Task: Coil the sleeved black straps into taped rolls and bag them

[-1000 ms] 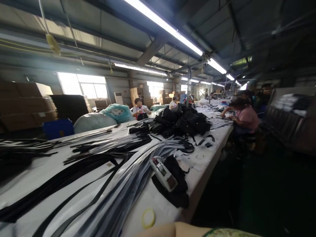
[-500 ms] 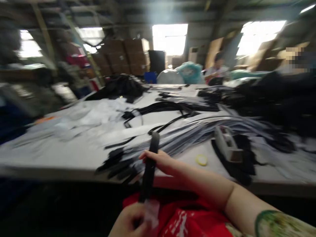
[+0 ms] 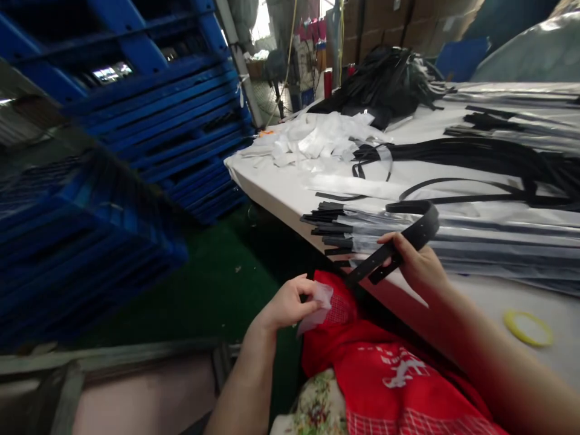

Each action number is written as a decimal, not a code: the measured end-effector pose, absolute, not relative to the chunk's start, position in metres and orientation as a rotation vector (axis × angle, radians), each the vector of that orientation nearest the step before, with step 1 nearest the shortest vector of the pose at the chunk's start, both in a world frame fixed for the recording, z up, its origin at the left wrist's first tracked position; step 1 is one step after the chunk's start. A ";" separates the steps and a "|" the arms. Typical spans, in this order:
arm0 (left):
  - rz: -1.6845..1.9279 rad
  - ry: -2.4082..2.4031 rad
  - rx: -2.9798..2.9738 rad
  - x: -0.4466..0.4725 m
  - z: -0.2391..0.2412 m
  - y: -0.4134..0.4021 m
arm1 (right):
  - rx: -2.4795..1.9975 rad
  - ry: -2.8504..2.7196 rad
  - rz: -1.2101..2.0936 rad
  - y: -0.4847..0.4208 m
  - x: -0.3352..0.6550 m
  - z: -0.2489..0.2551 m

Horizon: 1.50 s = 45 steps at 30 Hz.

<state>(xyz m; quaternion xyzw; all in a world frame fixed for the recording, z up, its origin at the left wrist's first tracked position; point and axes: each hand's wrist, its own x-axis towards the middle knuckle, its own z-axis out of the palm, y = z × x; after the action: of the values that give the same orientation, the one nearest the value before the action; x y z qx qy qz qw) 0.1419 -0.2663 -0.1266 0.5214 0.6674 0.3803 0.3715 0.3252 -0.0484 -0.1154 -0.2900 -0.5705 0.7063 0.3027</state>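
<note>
since half a second ago: view swung left, left hand (image 3: 290, 302) off the long black strap (image 3: 399, 244), fingers now pinching a small clear plastic scrap (image 3: 317, 305) over the red lap cloth (image 3: 385, 362). right hand (image 3: 419, 266) fingers closed round the strap, looped above the white tabletop (image 3: 281, 193) edge. one strap looks bared; the stack of plastic-sleeved black straps (image 3: 453, 232) waits beside.

Your right hand (image 3: 419, 266) grips a matt black leathery strap (image 3: 399, 241); your left hand (image 3: 290, 302) pinches thin translucent plastic film (image 3: 317, 305). Glossy clear sleeves (image 3: 453, 235) cover the smooth white tabletop (image 3: 281, 193).
</note>
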 end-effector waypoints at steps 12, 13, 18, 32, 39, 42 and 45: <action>0.944 1.542 1.263 0.151 -0.134 -0.257 | -0.731 -1.611 1.793 -0.067 0.324 -0.117; 0.947 1.508 1.250 0.153 -0.133 -0.256 | -0.744 -1.596 1.796 -0.070 0.323 -0.117; 0.974 1.371 1.227 0.158 -0.124 -0.249 | -0.759 -1.567 1.866 -0.074 0.323 -0.118; 1.067 1.309 1.055 0.157 -0.133 -0.248 | -0.802 -1.691 1.814 -0.064 0.336 -0.115; 1.039 1.229 1.071 0.163 -0.131 -0.239 | -0.833 -1.593 1.875 -0.067 0.332 -0.117; 1.087 1.202 0.999 0.167 -0.132 -0.235 | -0.809 -1.539 1.977 -0.067 0.332 -0.133; 1.172 1.216 0.903 0.176 -0.134 -0.227 | -0.751 -1.605 1.993 -0.069 0.329 -0.152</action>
<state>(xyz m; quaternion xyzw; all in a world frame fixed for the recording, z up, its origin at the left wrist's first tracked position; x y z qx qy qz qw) 0.1764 -0.2271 -0.1342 0.3855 0.5192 0.5004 0.5757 0.3290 -0.0685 -0.1516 -0.2737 -0.5850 0.7263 0.2354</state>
